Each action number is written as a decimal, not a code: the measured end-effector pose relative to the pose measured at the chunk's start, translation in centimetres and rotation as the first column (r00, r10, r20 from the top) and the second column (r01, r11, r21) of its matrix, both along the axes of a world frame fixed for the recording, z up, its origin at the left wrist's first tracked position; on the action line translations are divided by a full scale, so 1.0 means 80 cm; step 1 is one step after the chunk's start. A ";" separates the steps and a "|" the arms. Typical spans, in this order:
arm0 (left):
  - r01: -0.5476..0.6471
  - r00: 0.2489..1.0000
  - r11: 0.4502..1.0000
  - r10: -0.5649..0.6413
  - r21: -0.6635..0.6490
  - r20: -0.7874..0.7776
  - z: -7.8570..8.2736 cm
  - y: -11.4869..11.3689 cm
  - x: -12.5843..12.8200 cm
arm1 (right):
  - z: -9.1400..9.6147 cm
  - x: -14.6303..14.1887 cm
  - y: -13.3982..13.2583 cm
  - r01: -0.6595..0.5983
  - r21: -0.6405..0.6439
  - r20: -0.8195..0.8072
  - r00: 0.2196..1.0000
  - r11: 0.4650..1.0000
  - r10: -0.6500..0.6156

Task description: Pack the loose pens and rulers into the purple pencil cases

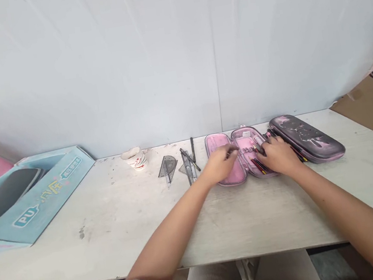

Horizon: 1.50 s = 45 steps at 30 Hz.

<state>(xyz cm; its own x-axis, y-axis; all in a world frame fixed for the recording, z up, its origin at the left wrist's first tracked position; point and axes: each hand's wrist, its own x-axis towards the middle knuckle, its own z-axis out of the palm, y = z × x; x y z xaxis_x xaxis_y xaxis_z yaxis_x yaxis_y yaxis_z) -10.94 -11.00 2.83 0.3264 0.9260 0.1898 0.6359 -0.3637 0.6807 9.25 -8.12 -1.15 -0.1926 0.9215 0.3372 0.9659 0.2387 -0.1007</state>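
The left hand is curling over the pencil case, lying open with its padded pink lining up. The right hand is spreading over slim pencils held in its loops; I cannot tell whether either hand is gripping anything. The case's glossy dark lid is lying at three o'clock, a translucent plastic protractor and white cup at nine.

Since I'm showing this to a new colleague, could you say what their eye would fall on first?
The open pink pencil case, centre-right on the white table, stands out, the left hand on its left half and the right hand over its pencils. A dark pink-streaked case lies to its right, and a pale blue box at the far left.
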 end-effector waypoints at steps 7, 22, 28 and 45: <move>-0.222 0.938 0.966 0.249 0.133 -0.241 -0.018 -0.010 -0.155 | 0.034 -0.113 0.006 -0.251 -0.015 0.128 0.960 0.968 0.251; -0.060 0.858 0.839 0.321 0.541 -0.402 -0.033 -0.044 -0.200 | 0.043 -0.199 -0.034 -0.568 0.009 0.106 0.819 0.823 0.564; 0.033 0.736 0.912 0.254 0.408 -0.627 -0.023 -0.056 -0.158 | 0.058 -0.134 -0.052 -0.574 0.110 -0.084 0.808 0.811 0.583; -0.140 0.918 0.985 0.166 -0.098 0.360 -0.023 -0.047 -0.084 | 0.006 -0.094 -0.045 -0.281 0.247 -0.554 0.744 0.927 0.373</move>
